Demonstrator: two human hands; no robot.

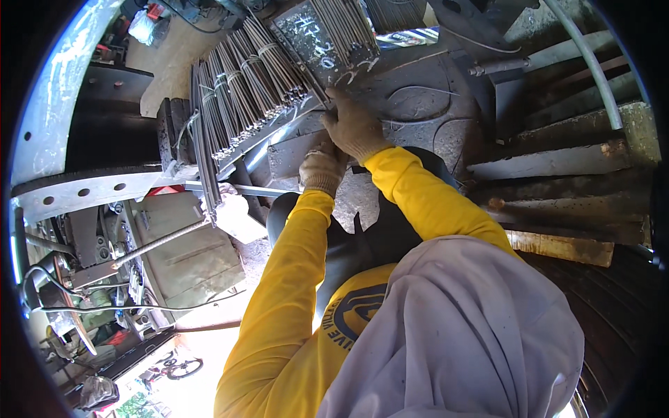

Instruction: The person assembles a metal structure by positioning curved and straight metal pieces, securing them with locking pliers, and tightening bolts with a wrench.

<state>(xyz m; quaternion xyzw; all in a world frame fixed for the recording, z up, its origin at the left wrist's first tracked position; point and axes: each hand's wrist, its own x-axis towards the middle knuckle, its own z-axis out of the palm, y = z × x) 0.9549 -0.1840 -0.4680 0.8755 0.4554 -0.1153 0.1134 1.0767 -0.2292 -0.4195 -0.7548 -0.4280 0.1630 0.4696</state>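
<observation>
Both my hands wear brown knit work gloves and are close together just past my knees. My right hand [357, 129] is closed, its fingertips by the near corner of a dark metal plate with chalk marks [304, 31]. Beside and slightly below it, my left hand [323, 167] is also closed, with its knuckles upward. Whatever either hand grips is hidden under the gloves. Ahead and to the left lie several wire-tied bundles of thin metal rods [244, 80], their cut ends facing me. More thin rods [343, 31] rest on the plate.
Thick timber beams [550, 164] are stacked at the right, below a pale curved pipe [592, 63]. A loose thin cable [425, 118] curls ahead of my right hand. At the left stand a steel beam with holes [90, 184] and a threaded metal bar [164, 240].
</observation>
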